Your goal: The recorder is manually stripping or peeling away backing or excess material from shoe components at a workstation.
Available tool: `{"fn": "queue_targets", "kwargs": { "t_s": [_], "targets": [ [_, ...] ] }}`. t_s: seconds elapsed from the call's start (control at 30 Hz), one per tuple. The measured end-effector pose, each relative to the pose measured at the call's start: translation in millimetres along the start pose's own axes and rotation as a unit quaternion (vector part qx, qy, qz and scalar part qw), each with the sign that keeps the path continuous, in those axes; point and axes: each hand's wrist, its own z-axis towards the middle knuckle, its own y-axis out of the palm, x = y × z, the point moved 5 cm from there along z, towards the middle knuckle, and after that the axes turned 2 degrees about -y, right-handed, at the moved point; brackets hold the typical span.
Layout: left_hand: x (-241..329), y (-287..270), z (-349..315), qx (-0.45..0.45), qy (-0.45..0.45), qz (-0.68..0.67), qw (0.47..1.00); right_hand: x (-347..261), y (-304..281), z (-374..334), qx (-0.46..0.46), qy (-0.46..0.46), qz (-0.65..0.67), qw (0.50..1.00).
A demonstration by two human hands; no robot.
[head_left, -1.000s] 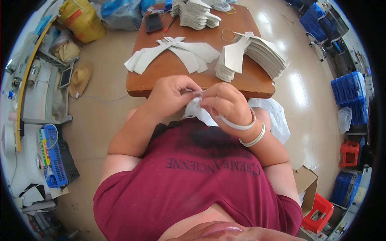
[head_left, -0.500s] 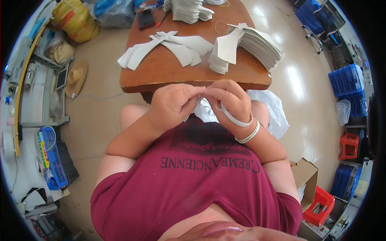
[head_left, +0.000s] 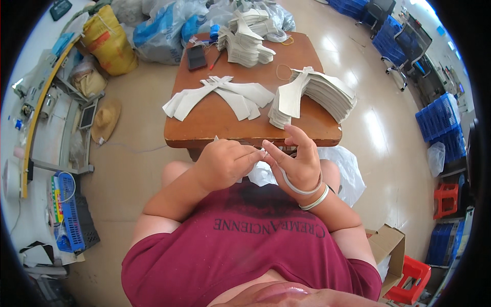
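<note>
My left hand [head_left: 227, 163] is closed, thumb and fingers pinching a small white piece [head_left: 264, 152] just off the table's near edge. Slivers of white also show above and below this hand, and most of what it holds is hidden behind the fingers. Beside it, my right hand [head_left: 300, 166] has its fingers spread, with the lowest fingertips close to the white piece. Whether they touch it I cannot tell. White bands circle my right wrist. On the brown table [head_left: 204, 134] lie a fanned set of curved white pieces [head_left: 238, 100] and a thick stack of them [head_left: 327, 94].
Another white stack [head_left: 245, 46] stands at the table's far side, near a dark box [head_left: 196, 58] and a red pen [head_left: 215, 60]. A clear plastic bag [head_left: 342, 171] hangs by my right knee. Stuffed sacks [head_left: 158, 36] lie beyond the table; a cardboard box [head_left: 388, 250] stands at right.
My right hand has opened from a pinch, its fingers now lifted and spread. My left hand stays closed beside it. The whole view has shifted, so the table sits lower in the picture.
</note>
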Motion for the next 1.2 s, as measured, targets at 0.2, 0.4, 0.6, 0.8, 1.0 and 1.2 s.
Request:
{"fn": "queue_targets", "kwargs": {
  "t_s": [0.2, 0.4, 0.6, 0.8, 1.0, 1.2],
  "targets": [
    [-2.8, 1.3, -1.3, 0.052, -0.064, -0.039, 0.996, -3.5, -0.2, 1.5, -0.044, 0.047, -0.044, 0.997],
    [-8.4, 6.7, 2.7, 0.056, -0.117, -0.074, 0.989, 4.1, 8.6, -2.4, -0.099, 0.093, -0.081, 0.987],
    [-15.9, 10.7, 0.2, 0.082, -0.164, -0.115, 0.976, 7.6, 5.7, 3.9, -0.081, 0.049, -0.084, 0.992],
    [-16.3, 15.7, -1.2, 0.078, -0.173, -0.137, 0.972, 10.2, 7.0, 0.4, -0.033, -0.031, 0.07, 0.997],
    [-12.1, 18.7, -6.2, 0.085, -0.23, -0.193, 0.95, 7.1, 12.6, -4.7, 0.039, -0.094, 0.054, 0.993],
    [-15.5, 31.6, -14.8, 0.081, -0.33, -0.326, 0.882, 3.2, 20.5, -4.0, 0.036, -0.103, 0.044, 0.993]
  ]
}}
